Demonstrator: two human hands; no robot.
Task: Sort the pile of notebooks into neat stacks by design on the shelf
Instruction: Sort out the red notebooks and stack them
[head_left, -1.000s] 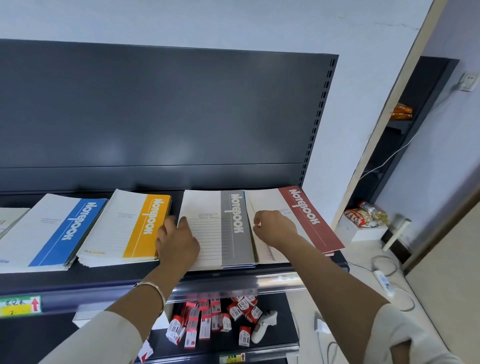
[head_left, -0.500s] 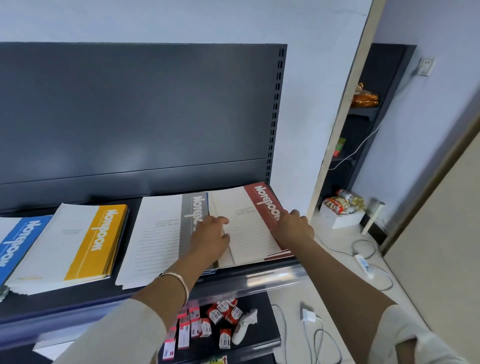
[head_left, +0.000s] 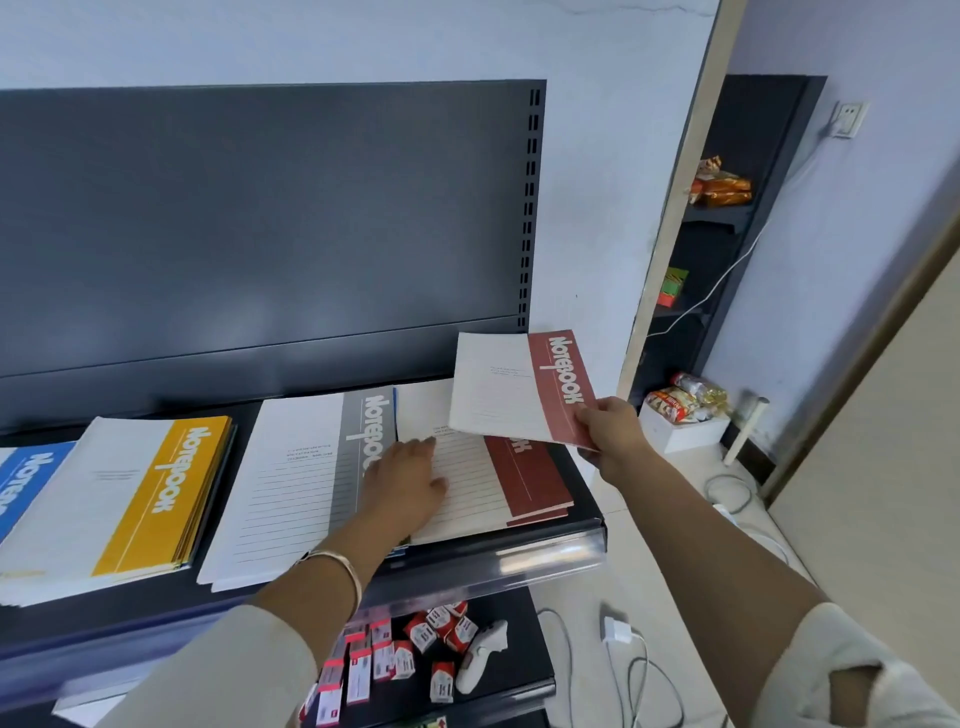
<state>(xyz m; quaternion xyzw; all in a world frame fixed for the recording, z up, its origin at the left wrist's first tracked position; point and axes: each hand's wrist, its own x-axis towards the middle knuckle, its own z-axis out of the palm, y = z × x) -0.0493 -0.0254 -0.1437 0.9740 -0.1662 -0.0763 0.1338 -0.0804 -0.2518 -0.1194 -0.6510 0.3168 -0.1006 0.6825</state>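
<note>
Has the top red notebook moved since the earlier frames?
Yes. The right hand has lifted the red notebook up off the red stack on the shelf.

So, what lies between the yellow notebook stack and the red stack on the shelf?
The grey notebook stack lies there, in the head view; the left hand rests over its right edge.

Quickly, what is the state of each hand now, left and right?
Left hand: open, fingers straight, resting flat on the red notebook stack.
Right hand: closed, gripping a single red notebook by its corner, above the stack.
</note>
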